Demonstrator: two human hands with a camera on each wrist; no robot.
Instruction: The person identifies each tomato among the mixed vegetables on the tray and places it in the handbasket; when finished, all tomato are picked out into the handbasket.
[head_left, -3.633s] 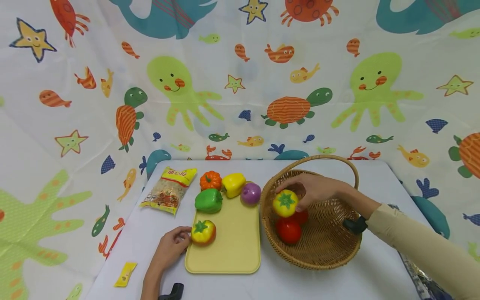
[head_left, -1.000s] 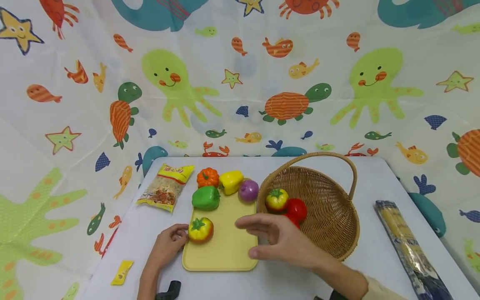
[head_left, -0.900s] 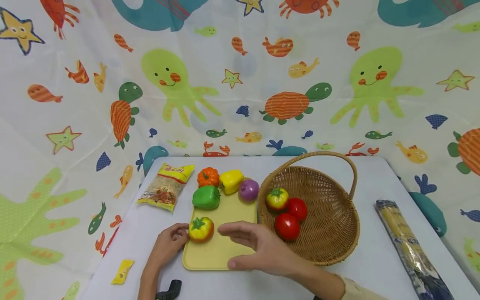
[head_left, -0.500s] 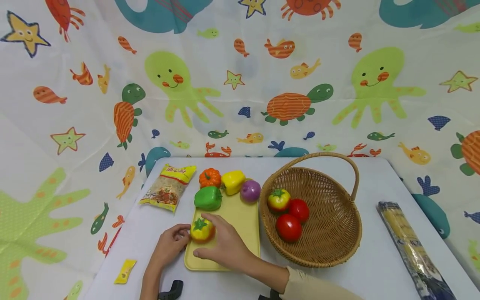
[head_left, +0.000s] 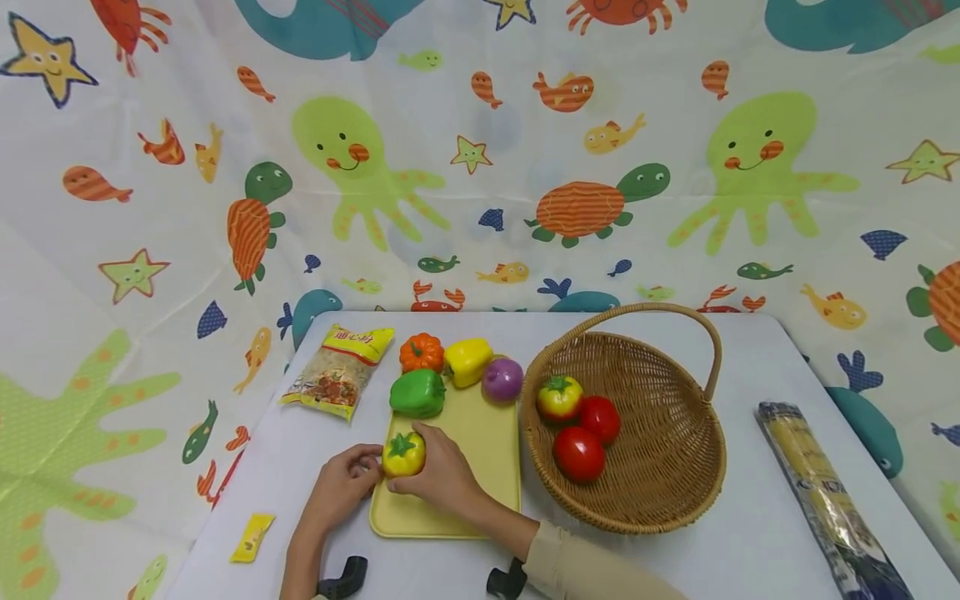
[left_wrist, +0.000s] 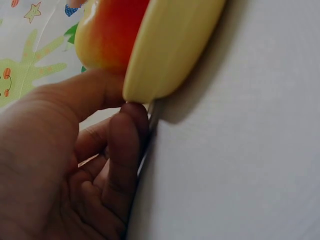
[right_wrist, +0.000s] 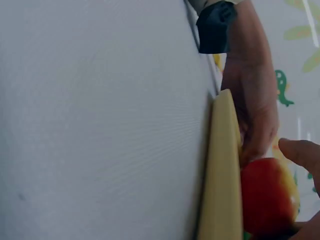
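Note:
In the head view my right hand grips a yellow-and-red toy tomato with a green star-shaped top, thumb on the near side and fingers on the far side. The tomato is over the left side of a pale yellow tray. At the tray's left edge, my left hand pinches the rim; the left wrist view has one digit against the inner side and curled fingers by the underside. The right wrist view shows the tomato's red side just over the tray.
Along the tray's far end are a green pepper, orange pumpkin, yellow pepper and purple onion. A wicker basket holds several tomatoes. Around lie a food bag, small yellow packet and long noodle packet.
My right hand let go of a yellow tomato in the basket, moved left over the tray and took hold of the yellow-and-red tomato there. The left hand stayed at the tray's edge.

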